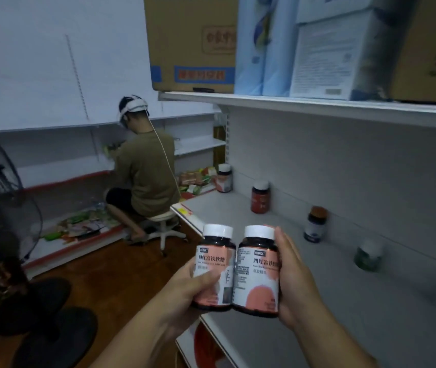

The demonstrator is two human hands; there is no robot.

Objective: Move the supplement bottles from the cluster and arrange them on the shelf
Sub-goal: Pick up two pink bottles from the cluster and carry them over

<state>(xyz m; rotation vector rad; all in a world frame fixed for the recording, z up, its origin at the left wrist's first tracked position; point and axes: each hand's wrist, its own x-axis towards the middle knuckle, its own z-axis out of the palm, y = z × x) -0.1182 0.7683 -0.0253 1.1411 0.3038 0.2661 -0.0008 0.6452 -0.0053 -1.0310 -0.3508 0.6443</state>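
Here the left hand (185, 285) grips one pink-labelled bottle (214, 266) and the right hand (295, 277) grips its twin (256, 272). Both bottles touch, held just in front of the shelf (238, 208)

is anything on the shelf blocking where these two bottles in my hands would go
Nothing visible does. The two bottles are held just off the shelf edge, and the surface beside them is bare; the standing bottles line the back wall.
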